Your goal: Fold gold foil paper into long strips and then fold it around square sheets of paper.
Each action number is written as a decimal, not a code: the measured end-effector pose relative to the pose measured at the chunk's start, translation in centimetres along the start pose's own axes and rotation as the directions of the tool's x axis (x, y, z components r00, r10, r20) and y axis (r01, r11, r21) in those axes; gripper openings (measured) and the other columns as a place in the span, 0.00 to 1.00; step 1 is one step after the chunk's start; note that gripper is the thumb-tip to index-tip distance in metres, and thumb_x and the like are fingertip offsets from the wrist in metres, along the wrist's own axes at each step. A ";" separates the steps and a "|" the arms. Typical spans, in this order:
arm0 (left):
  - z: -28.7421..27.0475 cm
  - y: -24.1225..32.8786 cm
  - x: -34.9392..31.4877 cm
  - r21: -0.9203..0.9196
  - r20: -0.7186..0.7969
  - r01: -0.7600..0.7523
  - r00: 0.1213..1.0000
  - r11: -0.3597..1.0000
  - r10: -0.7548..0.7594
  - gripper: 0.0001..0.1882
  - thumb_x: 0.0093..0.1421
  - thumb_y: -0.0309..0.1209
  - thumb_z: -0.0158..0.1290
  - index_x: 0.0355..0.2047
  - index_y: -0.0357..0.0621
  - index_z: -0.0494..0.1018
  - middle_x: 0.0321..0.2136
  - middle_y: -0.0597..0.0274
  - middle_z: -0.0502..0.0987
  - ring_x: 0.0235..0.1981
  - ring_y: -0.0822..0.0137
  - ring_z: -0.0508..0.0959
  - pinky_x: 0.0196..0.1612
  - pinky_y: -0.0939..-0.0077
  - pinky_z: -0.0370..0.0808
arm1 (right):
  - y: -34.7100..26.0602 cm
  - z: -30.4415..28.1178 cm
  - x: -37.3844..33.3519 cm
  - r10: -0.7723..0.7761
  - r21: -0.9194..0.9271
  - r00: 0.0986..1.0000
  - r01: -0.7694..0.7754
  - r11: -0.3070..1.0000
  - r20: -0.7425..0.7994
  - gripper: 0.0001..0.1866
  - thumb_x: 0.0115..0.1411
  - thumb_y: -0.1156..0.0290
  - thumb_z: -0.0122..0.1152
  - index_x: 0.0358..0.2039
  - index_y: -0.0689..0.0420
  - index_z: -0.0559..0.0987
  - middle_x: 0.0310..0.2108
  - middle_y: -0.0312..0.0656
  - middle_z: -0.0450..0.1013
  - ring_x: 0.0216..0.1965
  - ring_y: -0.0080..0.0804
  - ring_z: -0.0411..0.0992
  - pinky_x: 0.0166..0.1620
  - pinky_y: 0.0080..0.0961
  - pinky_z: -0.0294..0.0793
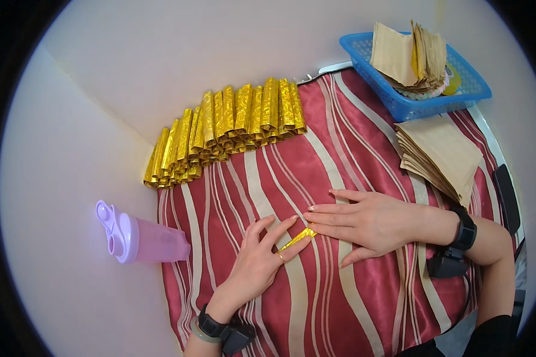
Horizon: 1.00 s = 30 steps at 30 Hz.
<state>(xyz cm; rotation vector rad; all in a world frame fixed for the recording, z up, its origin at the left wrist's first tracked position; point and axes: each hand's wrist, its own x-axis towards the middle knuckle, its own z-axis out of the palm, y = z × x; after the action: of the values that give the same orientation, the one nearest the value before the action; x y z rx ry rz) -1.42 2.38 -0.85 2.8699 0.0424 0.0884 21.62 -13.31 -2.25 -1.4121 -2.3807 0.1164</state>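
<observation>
A small folded strip of gold foil paper [296, 240] lies on the striped cloth in front of me, partly covered by my hands. My left hand [258, 256] straddles it: the thumb lies along its near side and the index finger along its far side, while the other fingers curl on the cloth. From the right, my right hand [369, 221] reaches in flat with its fingers stretched out, the fingertips on the strip's right end. Farther off at the left, several rolled or folded gold foil pieces [220, 122] are stacked in a long pile.
Dark red cloth with pale wavy stripes [268, 178] covers the table. A lilac shaker bottle [161, 239] lies at the left. At the far right a blue plastic basket [414, 109] holds brown papers; a stack of brown paper sheets [443, 154] lies before it. Pale walls stand behind.
</observation>
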 end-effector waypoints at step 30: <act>-2.2 -1.7 -2.2 -0.128 0.133 0.059 0.990 0.990 -0.042 0.29 0.49 0.20 0.55 0.49 0.69 0.77 0.65 0.61 0.58 0.64 0.43 0.53 0.64 0.48 0.53 | -1.4 2.3 2.5 -0.089 0.135 0.994 0.098 0.986 -0.067 0.51 0.52 0.35 0.57 0.57 0.72 0.63 0.62 0.63 0.56 0.65 0.50 0.56 0.65 0.39 0.57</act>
<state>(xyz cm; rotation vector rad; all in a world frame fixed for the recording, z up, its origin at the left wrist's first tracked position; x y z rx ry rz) -3.75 4.55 0.65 2.7340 0.0806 -0.1022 18.57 -11.63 -3.36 -1.2221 -2.3361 0.2058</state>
